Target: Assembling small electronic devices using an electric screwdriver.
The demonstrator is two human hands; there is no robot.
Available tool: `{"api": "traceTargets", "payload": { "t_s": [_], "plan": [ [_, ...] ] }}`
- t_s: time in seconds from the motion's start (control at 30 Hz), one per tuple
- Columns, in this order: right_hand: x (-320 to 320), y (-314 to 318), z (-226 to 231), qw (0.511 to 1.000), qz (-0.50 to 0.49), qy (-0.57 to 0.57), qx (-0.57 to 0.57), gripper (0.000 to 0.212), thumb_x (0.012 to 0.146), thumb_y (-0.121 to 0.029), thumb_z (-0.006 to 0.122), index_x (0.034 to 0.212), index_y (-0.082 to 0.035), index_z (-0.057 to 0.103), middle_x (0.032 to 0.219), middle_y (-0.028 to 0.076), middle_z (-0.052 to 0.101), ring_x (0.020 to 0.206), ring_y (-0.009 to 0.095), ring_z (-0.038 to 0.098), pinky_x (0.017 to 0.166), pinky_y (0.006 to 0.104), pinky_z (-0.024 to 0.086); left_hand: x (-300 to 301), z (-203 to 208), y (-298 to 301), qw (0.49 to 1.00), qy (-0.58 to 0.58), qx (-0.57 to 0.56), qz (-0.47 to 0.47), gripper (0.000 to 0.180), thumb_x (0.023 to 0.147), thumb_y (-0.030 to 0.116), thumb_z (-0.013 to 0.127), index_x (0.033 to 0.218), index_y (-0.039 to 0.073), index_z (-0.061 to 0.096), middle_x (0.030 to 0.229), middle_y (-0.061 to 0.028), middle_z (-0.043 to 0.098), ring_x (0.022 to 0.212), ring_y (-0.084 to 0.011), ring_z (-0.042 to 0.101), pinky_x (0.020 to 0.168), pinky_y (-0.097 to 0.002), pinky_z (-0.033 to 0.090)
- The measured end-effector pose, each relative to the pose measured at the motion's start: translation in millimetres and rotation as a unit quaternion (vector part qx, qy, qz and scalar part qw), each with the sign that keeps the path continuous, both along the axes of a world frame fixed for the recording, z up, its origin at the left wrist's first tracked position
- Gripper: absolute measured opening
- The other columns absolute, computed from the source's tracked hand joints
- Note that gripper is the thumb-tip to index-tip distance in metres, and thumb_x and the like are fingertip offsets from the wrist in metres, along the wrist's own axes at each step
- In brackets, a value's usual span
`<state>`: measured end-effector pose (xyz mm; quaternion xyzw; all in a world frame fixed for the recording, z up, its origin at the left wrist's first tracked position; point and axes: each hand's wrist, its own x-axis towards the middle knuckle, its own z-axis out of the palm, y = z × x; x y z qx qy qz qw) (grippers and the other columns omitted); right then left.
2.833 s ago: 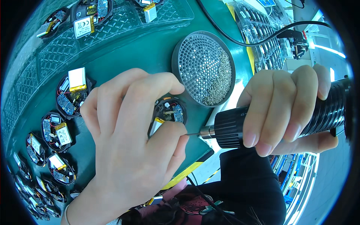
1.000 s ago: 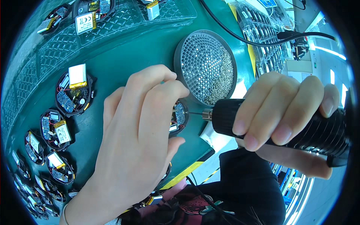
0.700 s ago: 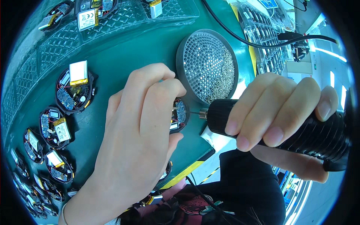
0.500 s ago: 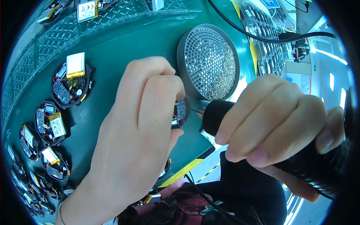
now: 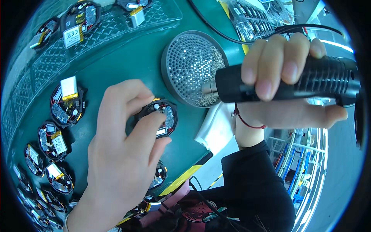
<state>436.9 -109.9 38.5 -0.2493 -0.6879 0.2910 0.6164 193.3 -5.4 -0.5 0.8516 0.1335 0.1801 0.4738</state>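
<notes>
My left hand [image 5: 118, 154] is curled around the near-left side of a round black device housing [image 5: 170, 118] with a bare circuit board inside. Its fingers partly cover the housing. My right hand [image 5: 270, 73] wraps around a black electric screwdriver [image 5: 324, 79], held almost level with its metal tip pointing left. That tip is over the lower right of a round grey dish [image 5: 166, 71], where small silvery screws [image 5: 217, 60] are heaped along the right side. Whether the bit touches any screws is hard to tell.
Several similar housings with silver battery packs [image 5: 69, 88] lie on the green mat [image 5: 112, 63] at left. A clear plastic tray [image 5: 96, 50] holds more at the back. White cloth or paper [image 5: 212, 127] lies below the dish. A black cable [image 5: 208, 25] crosses the back.
My right hand has swung the screwdriver up and away from the housing to the screw dish. The left hand's fingers have loosened somewhat, showing more of the housing. The view has shifted.
</notes>
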Motion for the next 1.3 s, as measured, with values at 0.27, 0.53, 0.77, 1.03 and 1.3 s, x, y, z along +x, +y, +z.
{"api": "traceTargets", "payload": {
  "t_s": [0.27,0.53,0.77,1.03,1.3],
  "plan": [
    [-13.5,6.6,-0.6,0.995,-0.062,-0.072,-0.021,0.097,0.073,-0.083,0.048,0.133,-0.006,0.043,0.099,0.012,0.056,0.074,0.026,0.063,0.064,0.0416,0.053,3.2,0.2,-0.8,1.0,0.016,0.005,0.018,0.04,0.054,-0.004,0.08,0.091,-0.001,0.065,0.114,-0.0136,0.049,0.102,-0.0251,0.06,0.086,-0.0336,0.052],
    [-15.3,8.6,-3.3,0.995,-0.067,-0.072,0.0,0.094,0.076,-0.08,0.048,0.132,-0.004,0.042,0.099,0.012,0.056,0.072,0.024,0.062,0.062,0.0394,0.053,2.1,-1.8,1.3,1.0,0.012,-0.003,0.02,0.04,0.054,-0.003,0.08,0.091,-0.001,0.065,0.115,-0.0133,0.05,0.1,-0.0247,0.061,0.086,-0.0339,0.051],
    [-44.1,8.3,-1.9,0.997,-0.077,-0.001,-0.002,0.083,0.084,-0.068,0.052,0.124,0.004,0.04,0.091,0.01,0.053,0.063,0.019,0.058,0.052,0.0338,0.052,1.6,-1.0,2.2,1.0,0.002,-0.003,0.014,0.038,0.056,-0.002,0.08,0.091,-0.002,0.065,0.117,-0.0126,0.049,0.1,-0.0238,0.061,0.086,-0.0336,0.051],
    [-67.7,11.3,-16.6,0.982,-0.185,0.004,0.044,0.087,0.084,-0.07,0.05,0.128,0.004,0.034,0.09,0.012,0.054,0.06,0.019,0.059,0.047,0.0323,0.053,3.6,-2.1,1.2,1.0,0.011,-0.01,0.021,0.039,0.055,-0.002,0.081,0.091,-0.001,0.065,0.117,-0.0122,0.049,0.099,-0.0233,0.062,0.084,-0.0333,0.05],
    [-62.5,29.2,-11.4,0.999,-0.031,-0.021,0.029,0.078,0.087,-0.063,0.053,0.126,0.002,0.034,0.09,0.011,0.054,0.058,0.019,0.058,0.045,0.0309,0.053,1.1,-1.2,3.0,0.999,-0.006,-0.009,0.038,0.037,0.056,-0.002,0.08,0.09,0.0,0.064,0.116,-0.0116,0.049,0.098,-0.023,0.062,0.083,-0.0336,0.05]
  ]
}}
